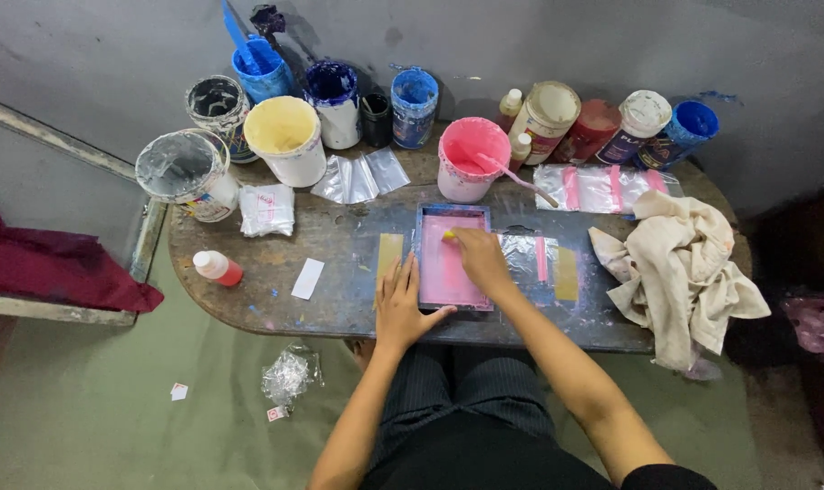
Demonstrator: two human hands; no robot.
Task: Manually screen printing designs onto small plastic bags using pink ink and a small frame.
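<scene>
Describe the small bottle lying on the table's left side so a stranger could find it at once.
Start at the round wooden table and look to its left edge, below the foil-covered white bucket. There a small bottle lies on its side. Its white cap and red-orange body set it apart from the white paper slip beside it.

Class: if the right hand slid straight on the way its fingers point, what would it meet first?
Probably the blue frame's far edge, just beyond the right hand; past that, likely the pink bucket.
</scene>
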